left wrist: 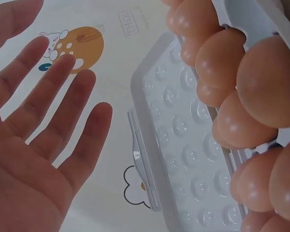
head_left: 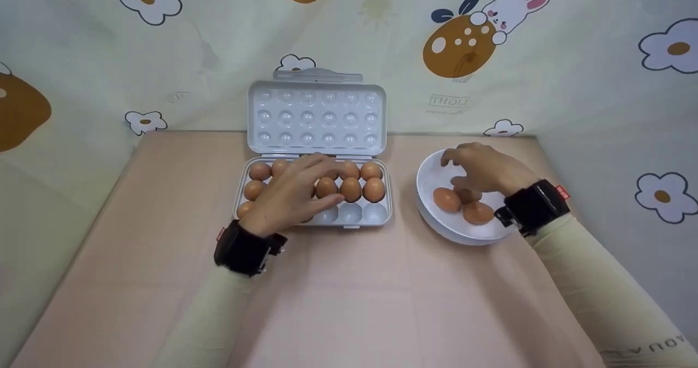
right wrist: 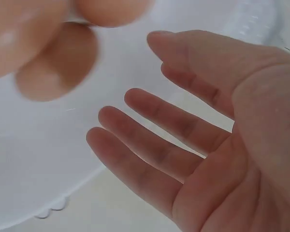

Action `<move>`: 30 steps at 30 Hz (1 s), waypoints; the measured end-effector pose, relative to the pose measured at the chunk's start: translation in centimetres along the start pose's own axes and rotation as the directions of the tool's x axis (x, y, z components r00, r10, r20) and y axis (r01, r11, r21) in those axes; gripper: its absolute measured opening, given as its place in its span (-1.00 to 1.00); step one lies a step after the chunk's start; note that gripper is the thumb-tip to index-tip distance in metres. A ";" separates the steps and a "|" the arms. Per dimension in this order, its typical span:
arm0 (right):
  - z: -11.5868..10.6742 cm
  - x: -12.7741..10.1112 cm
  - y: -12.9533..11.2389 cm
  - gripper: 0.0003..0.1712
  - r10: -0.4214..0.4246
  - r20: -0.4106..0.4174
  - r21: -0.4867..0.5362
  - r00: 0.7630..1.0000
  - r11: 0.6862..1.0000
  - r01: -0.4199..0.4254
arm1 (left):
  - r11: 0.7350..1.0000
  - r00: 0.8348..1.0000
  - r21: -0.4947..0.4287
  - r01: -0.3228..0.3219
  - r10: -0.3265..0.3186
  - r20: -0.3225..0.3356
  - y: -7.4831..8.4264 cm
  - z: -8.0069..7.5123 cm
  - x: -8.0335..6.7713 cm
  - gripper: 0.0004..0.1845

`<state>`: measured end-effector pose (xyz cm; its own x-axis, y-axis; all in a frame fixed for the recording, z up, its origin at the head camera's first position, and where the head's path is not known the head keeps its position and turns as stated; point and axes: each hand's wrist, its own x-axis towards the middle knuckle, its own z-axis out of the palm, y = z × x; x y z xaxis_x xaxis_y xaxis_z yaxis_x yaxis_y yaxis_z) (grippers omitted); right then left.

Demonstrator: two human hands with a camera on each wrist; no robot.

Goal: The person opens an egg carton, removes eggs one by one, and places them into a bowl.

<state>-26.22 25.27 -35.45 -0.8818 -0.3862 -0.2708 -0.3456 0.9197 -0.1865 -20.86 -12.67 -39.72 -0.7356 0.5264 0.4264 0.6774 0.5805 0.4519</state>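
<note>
In the head view my left hand point(head_left: 288, 198) hovers over the egg box point(head_left: 386, 215), its fingers extended and holding nothing. Brown eggs point(head_left: 350, 190) fill the visible cups of the back and middle rows; another egg point(head_left: 245, 210) sits at the front left. Several front cups at the right hold no egg, and my hand hides part of the box. Over the white bowl point(head_left: 431, 219) is my right hand point(head_left: 484, 167), fingers loosely bent, with nothing in its grasp. Beneath it lie three brown eggs point(head_left: 478, 213). The right wrist view shows those fingers point(right wrist: 145, 140) apart from the eggs point(right wrist: 63, 63).
The box's lid point(head_left: 317, 101) stands raised at the back, close to the patterned cloth point(head_left: 218, 46) behind the table. A pinkish cover point(head_left: 338, 302) spreads over the table, with the bowl to the right of the box.
</note>
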 end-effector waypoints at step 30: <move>4.3 -1.6 -9.3 -0.28 -0.335 -0.566 0.265 0.753 0.791 0.551 | 0.898 0.904 0.234 0.372 -0.408 0.126 -1.8 0.2 -1.4 -0.70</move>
<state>-20.17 17.00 -37.33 -0.7300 -0.5592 0.3930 -0.6744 0.4960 -0.5470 -21.04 -14.36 -41.29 -0.9426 0.3179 0.1023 0.3323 0.8625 0.3816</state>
